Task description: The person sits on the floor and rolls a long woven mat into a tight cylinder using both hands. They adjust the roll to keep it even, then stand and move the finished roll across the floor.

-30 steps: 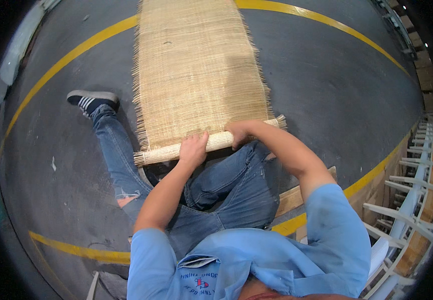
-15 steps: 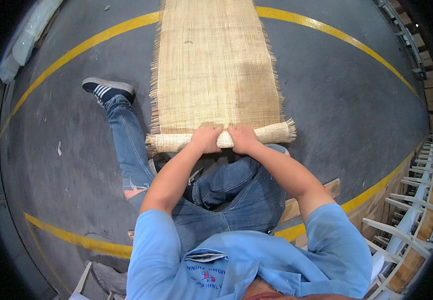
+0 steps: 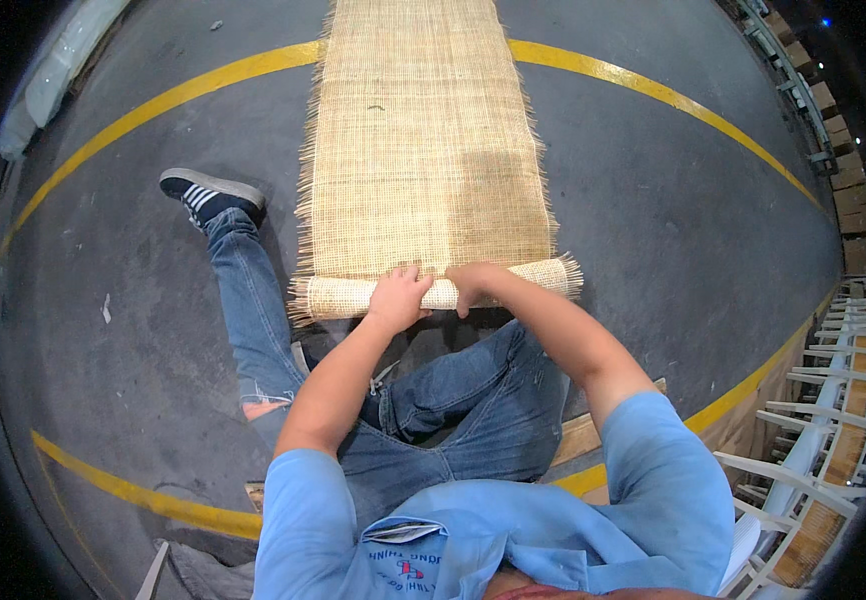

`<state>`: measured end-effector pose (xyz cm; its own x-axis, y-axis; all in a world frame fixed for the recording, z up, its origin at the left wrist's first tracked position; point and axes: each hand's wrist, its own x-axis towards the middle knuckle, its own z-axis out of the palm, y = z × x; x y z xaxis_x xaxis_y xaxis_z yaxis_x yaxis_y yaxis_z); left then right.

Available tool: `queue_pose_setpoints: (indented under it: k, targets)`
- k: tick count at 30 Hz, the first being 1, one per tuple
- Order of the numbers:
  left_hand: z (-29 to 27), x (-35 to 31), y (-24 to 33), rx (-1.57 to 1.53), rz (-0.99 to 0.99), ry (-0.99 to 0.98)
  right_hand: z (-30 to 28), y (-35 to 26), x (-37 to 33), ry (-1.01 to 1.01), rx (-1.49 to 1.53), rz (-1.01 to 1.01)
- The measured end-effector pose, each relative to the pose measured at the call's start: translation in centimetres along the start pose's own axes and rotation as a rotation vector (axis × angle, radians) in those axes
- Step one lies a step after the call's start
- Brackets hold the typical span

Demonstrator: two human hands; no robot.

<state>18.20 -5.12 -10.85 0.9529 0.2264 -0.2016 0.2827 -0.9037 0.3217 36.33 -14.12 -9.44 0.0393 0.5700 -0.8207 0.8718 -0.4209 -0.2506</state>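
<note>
A long strip of woven cane webbing stretches away from me over the floor, its side edges frayed. Its near end is wound into a tight roll lying crosswise before my lap, with loose strands at both ends. My left hand grips the roll just left of its middle, fingers bent over the top. Close beside it, my right hand is closed round the roll, thumb on the near side; most of its fingers are hidden. A small gap separates the two hands.
I sit low, my left leg stretched out along the strip's left side. A wooden board shows beside my right hip. Yellow lines mark the grey floor. White slatted frames stand at the right; wrapped material lies far left.
My left hand has shifted slightly left, its fingers now showing on top of the roll. My right hand has turned inward over it. The roll sits slightly lower in the view.
</note>
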Motion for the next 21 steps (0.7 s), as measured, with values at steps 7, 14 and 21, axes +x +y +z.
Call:
queue_pose_setpoints:
  k: [7, 14, 21]
  targets:
    - [-2.9, 4.3, -2.7, -0.208, -0.033, -0.369, 4.5, -3.3, -2.9, 0.722, -0.270, -0.044]
    - [-3.8, 2.8, -0.3, -0.069, -0.113, -0.053, 0.6, -1.3, -1.6, 0.596, -0.131, -0.012]
    - [-3.7, 1.6, -0.9, 0.028, -0.151, 0.052, -2.1, -2.8, -2.0, 0.462, -0.143, -0.005]
